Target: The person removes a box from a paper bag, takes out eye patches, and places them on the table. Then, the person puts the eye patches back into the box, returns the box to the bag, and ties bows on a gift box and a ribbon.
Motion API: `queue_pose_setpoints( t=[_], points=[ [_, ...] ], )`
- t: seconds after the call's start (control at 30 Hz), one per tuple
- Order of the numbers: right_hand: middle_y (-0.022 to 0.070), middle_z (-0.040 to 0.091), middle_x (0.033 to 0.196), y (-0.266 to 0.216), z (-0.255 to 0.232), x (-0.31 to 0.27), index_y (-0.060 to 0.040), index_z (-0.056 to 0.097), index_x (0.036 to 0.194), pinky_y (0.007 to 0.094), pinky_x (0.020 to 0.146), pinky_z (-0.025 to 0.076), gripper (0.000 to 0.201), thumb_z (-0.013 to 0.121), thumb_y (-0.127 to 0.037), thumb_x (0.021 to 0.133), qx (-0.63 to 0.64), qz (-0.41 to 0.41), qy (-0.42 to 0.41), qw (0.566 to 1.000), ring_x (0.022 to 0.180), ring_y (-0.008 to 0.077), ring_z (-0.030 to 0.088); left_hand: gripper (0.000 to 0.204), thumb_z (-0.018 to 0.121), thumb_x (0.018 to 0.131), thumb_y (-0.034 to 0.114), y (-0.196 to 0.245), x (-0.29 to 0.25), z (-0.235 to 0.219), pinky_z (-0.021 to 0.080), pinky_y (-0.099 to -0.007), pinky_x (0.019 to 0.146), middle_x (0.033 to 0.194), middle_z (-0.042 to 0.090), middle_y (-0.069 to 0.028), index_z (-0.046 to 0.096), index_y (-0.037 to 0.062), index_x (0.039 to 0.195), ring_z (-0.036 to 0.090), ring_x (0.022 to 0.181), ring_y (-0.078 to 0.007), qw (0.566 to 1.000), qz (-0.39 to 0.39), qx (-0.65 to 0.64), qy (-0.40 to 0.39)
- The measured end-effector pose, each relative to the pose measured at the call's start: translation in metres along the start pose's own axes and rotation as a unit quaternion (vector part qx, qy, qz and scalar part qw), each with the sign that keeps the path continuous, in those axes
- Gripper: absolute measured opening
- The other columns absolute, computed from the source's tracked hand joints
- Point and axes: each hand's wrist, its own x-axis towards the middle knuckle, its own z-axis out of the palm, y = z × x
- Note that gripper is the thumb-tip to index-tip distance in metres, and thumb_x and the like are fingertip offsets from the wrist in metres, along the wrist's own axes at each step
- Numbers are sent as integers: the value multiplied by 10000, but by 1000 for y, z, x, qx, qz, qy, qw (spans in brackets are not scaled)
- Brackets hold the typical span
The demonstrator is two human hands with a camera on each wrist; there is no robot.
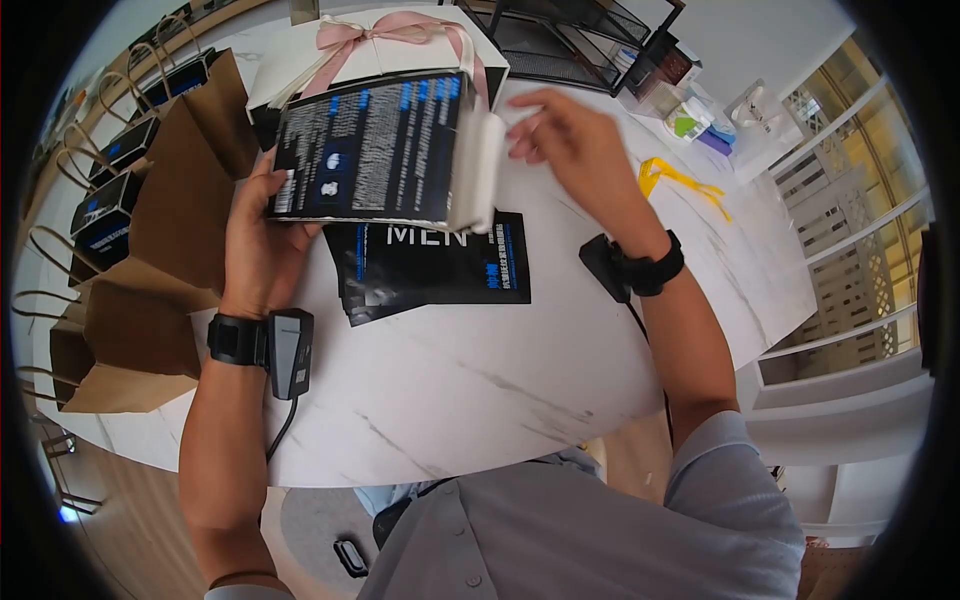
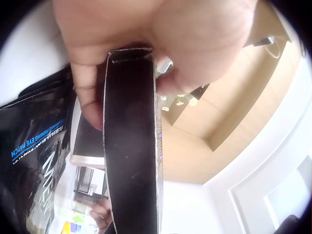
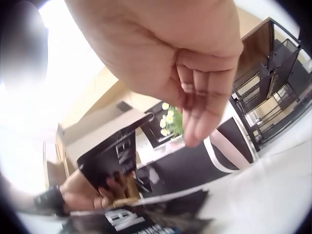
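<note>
Black box (image 1: 370,150) with blue and white print is held up over a white marble-patterned table (image 1: 480,400), its printed face turned toward the head camera. A pale flap (image 1: 480,172) stands out at its right end.

The person's left hand (image 1: 258,225) grips the box at its left end, the thumb on the near side and the fingers behind; the left wrist view shows its narrow dark side between thumb and fingers. The right hand (image 1: 575,145) is just to the right of the flap, apart from it, holding nothing, its fingers loosely bent and slightly blurred.

Below the box, a few flat black packets (image 1: 430,270) lie overlapping on the table, the top one reading "MEN" in large letters. Behind it is a white gift box (image 1: 410,50) tied with a pink ribbon (image 1: 345,38). Brown paper bags (image 1: 165,200) stand in a row along the left, with black boxes (image 1: 105,225) inside some. At the far right are a black mesh rack (image 1: 560,50) and a yellow strap (image 1: 685,185).
</note>
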Motion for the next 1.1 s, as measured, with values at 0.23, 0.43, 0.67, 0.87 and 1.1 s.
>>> queue_pose_setpoints(
  t=[0.23, 0.43, 0.67, 0.87, 1.1],
  points=[
    [155, 650, 904, -3, 23, -34, -10, 616, 1115, 411, 823, 521, 492, 800, -340, 800, -310, -102, -197, 924, 1020, 324, 614, 387, 517, 1055, 378, 3, 2, -5, 530, -343, 969, 1195, 688, -43, 587, 72, 1282, 670, 1065, -156, 998, 45, 12, 38],
    [151, 645, 849, 22, 10, -25, 5, 630, 1073, 381, 788, 524, 417, 812, -248, 797, -228, -94, -172, 954, 952, 291, 634, 381, 497, 1056, 427, 5, -2, -2, 486, -271, 627, 1048, 692, -25, 592, 77, 1174, 639, 855, -111, 990, 101, 87, 53],
    [-4, 678, 924, 38, -60, 9, -14, 676, 1058, 233, 769, 493, 218, 740, -172, 923, 45, -106, 249, 962, 867, 61, 607, 306, 483, 1068, 344, 3, 0, -8, 460, -276, 639, 1017, 675, -30, 578, 71, 1168, 616, 821, -113, 988, 111, 105, 30],
    [-41, 637, 811, 12, -67, 7, -12, 674, 944, 202, 694, 461, 60, 682, -72, 947, 31, -82, 130, 988, 752, 39, 562, 326, 461, 1078, 332, 1, -2, 7, 499, -300, 676, 1023, 657, -67, 548, 39, 1191, 615, 795, -144, 982, 102, 145, 64],
    [-21, 645, 822, 14, -49, 5, 16, 664, 944, 215, 711, 463, 77, 666, -62, 950, 30, -131, 168, 977, 779, 50, 565, 330, 438, 1087, 326, 4, -1, -6, 502, -321, 704, 1062, 646, -67, 539, 43, 1224, 610, 850, -149, 976, 115, 179, 42]
  ],
)
